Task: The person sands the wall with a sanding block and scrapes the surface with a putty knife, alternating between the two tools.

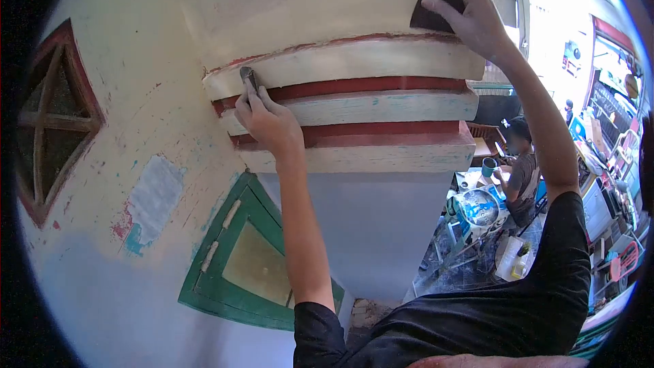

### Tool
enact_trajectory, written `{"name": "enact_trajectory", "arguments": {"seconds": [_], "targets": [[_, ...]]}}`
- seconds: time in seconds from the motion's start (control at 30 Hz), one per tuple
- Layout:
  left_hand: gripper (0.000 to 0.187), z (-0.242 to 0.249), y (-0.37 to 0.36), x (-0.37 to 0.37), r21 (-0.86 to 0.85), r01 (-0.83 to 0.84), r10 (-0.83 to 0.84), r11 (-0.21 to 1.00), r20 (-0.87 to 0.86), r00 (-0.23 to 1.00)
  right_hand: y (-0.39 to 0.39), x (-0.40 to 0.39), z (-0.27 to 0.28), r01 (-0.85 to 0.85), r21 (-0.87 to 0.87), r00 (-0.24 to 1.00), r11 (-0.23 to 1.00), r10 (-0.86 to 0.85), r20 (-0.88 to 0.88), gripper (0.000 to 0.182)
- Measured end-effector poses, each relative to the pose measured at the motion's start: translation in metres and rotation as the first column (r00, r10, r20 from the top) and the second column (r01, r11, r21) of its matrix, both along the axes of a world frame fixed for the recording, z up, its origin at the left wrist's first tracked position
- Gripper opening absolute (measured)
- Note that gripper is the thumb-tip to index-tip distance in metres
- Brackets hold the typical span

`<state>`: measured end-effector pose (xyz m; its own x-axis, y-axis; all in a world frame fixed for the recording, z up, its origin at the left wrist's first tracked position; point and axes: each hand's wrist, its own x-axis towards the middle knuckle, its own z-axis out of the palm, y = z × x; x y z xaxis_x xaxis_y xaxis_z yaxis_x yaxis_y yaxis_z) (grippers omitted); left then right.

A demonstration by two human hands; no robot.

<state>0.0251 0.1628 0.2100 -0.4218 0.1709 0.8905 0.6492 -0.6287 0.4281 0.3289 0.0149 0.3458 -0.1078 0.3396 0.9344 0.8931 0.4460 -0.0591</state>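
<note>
My left hand (269,121) is raised to the layered moulding, its fingers closed on a small dark tool with a rounded end (249,76). The tool overlaps the cream top band (361,61) near its left end. Up at the right end of that band, my right hand (482,24) grips a wide putty knife (439,1), blade downward and handle up. Lower down, the moulding alternates dark red recesses (381,87) with whitish bands (388,107) streaked with blue. A ragged red line runs along its upper edge.
A diamond-shaped window (61,123) and a grey patch (157,194) are on the left wall. Below the moulding is a green-framed panel (238,259). Far below at right, a person (523,170) is beside a paint-smeared bucket (479,208), among chairs and clutter.
</note>
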Motion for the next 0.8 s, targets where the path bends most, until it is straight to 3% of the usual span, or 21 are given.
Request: {"name": "enact_trajectory", "arguments": {"seconds": [0.1,0.17,0.27,0.33,0.4,0.43,0.53,0.7,0.77,0.8], "targets": [[0.037,0.001,-0.001,-0.001,-0.040,0.021,-0.021,0.999,-0.008,1.000,0.002,0.009,-0.006,-0.029,0.054,0.993,0.998,0.022,0.116,0.042],[0.036,-0.001,0.000,0.000,-0.019,-0.008,0.008,1.000,-0.019,1.000,-0.008,0.015,0.001,-0.151,-0.082,0.988,0.985,0.151,-0.016,0.042],[0.034,-0.004,0.004,0.000,0.022,-0.072,0.073,0.997,-0.061,0.995,-0.005,0.025,-0.011,-0.018,-0.047,0.999,0.999,0.016,-0.038,0.045],[0.034,-0.003,0.005,0.001,0.045,-0.087,0.090,0.995,-0.064,0.994,-0.009,0.033,-0.009,-0.046,-0.047,0.999,0.998,0.047,0.013,0.049],[0.034,-0.005,0.007,0.003,0.058,-0.101,0.105,0.993,-0.070,0.992,-0.020,0.038,-0.005,-0.213,-0.082,0.967,0.974,0.199,-0.158,0.050],[0.034,-0.006,0.008,0.003,0.064,-0.108,0.112,0.992,-0.074,0.991,-0.020,0.050,-0.004,-0.065,-0.073,0.992,0.995,0.056,-0.114,0.044],[0.035,-0.008,0.009,0.007,0.074,-0.119,0.124,0.990,-0.066,0.990,-0.024,0.053,-0.014,-0.174,-0.083,0.980,0.981,0.165,-0.107,0.040],[0.036,-0.011,0.013,0.010,0.097,-0.126,0.132,0.987,-0.066,0.989,-0.031,0.070,-0.010,-0.033,-0.103,0.992,0.994,0.021,-0.122,0.040],[0.037,-0.011,0.017,0.010,0.123,-0.152,0.161,0.981,-0.064,0.985,-0.034,0.070,-0.013,-0.189,-0.130,0.974,0.973,0.169,-0.154,0.040],[0.037,-0.011,0.018,0.010,0.125,-0.150,0.159,0.981,-0.064,0.985,-0.035,0.070,-0.011,-0.187,-0.127,0.974,0.974,0.167,-0.154,0.040]]}}
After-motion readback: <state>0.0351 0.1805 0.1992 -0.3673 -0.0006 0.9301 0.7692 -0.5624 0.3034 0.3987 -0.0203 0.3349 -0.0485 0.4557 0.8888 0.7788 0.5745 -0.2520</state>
